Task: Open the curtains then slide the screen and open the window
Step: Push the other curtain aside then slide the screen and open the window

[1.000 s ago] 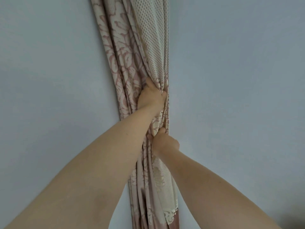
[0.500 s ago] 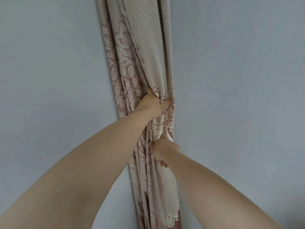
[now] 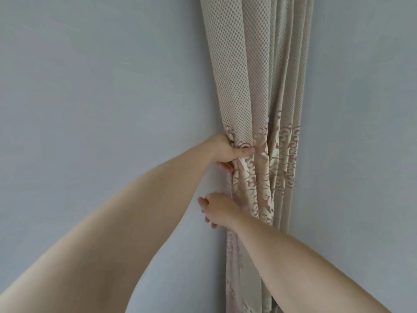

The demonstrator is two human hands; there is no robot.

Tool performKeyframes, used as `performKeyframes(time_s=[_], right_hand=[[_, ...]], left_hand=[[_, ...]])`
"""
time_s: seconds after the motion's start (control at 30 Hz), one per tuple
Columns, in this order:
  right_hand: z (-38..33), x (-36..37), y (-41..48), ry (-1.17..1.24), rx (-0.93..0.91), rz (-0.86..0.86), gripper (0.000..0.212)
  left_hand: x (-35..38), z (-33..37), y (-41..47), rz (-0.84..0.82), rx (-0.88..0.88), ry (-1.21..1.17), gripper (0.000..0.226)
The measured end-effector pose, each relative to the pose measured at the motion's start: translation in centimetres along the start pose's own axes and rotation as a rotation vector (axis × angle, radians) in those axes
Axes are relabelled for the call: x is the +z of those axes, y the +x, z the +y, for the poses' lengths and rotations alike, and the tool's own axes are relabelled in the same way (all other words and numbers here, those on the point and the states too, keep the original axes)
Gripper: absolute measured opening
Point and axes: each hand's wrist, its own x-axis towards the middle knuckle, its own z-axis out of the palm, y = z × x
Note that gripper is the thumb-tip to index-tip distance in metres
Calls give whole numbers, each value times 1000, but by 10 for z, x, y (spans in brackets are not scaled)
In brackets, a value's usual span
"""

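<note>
Curtain (image 3: 259, 91) bunched in left hand (image 3: 223, 150); right hand (image 3: 220, 211) fingertips hidden.

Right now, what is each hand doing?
Left hand: closed on the gathered curtain.
Right hand: at the curtain's left edge, fingers loosely curled; grip cannot be told.

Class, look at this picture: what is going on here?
A person is gathering a curtain into a bunch against a blue wall. The left hand is clenched around the bundle where the floral band starts. The right hand sits lower at the bundle's left edge, fingers loosely curled. No window is in view.
</note>
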Motion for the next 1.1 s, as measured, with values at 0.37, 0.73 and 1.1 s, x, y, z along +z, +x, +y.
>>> performKeyframes(time_s=[0.37,0.73,1.1], right_hand=[[-160,130,-67,-174,-571,236,38],[-310,289,-146,101,-723,379,19],[-374,290,-141,398,-102,236,69]], left_hand=[[-124,-39,-186,363,303,665,56],[-227,-165,-380,693,624,1283,36],[-273,-221,-413,253,176,1725,57]])
